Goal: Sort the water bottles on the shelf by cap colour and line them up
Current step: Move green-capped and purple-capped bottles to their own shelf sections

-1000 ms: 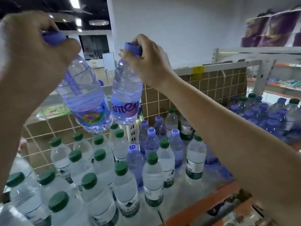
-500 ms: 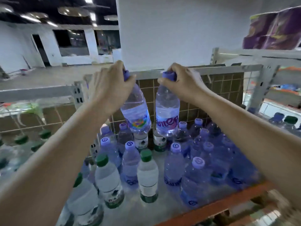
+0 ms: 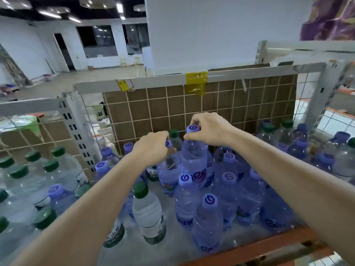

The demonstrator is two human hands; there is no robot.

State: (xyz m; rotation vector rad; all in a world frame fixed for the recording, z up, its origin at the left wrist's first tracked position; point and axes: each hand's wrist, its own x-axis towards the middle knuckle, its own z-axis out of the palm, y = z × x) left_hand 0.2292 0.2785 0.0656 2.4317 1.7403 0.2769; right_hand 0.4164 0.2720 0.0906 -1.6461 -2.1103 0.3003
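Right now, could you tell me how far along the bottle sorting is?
Partly done. Green caps cluster left; purple caps fill the middle and right. In hand: the left hand and right hand each grip a purple-capped bottle by its neck. Left: a green-capped bottle among purples, one purple-capped bottle among greens, loose rows.

Ceiling lights [image 3: 50, 13] glow bright overhead at the far left, yet the shelf [image 3: 249, 248] sits in dimmer, bluish light. Soft glints catch the clear bottles [image 3: 148, 214]. Straight rails bow towards the edges, and the corners smear and lose focus.
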